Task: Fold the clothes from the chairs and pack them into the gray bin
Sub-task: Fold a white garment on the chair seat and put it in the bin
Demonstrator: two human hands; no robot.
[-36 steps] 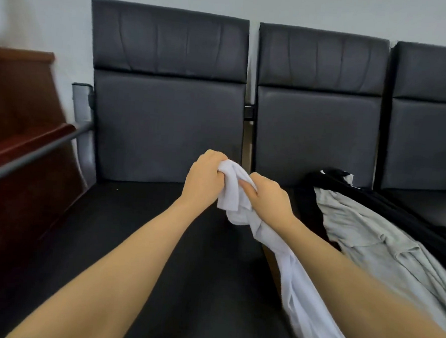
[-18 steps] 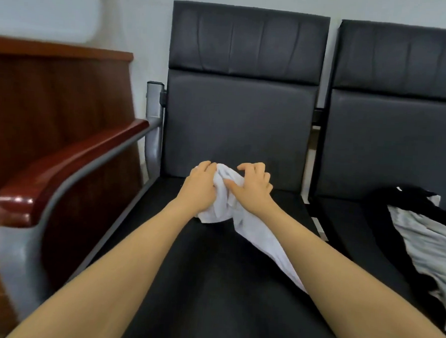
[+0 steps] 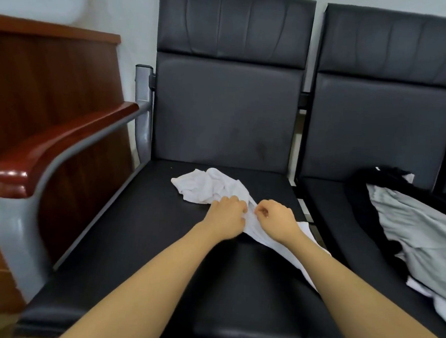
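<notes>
A crumpled white garment (image 3: 210,186) lies on the seat of the left black chair (image 3: 139,242), its far end bunched near the backrest and its near end trailing under my right forearm. My left hand (image 3: 227,216) and my right hand (image 3: 276,219) sit side by side on its middle, each pinching the cloth with curled fingers. On the right chair's seat (image 3: 342,241) lies a pile with a grey garment (image 3: 416,227) on top of a black one (image 3: 366,193). The gray bin is out of sight.
The left chair has a red-brown wooden armrest (image 3: 56,143) on a grey metal frame (image 3: 9,234). A dark wooden panel (image 3: 47,79) stands to the left, and a pale wall runs behind the chairs. A narrow gap (image 3: 305,208) separates the two seats.
The white garment has been lowered from the air onto the left seat. Both hands have slid back toward me along the cloth, leaving its far end spread near the backrest.
</notes>
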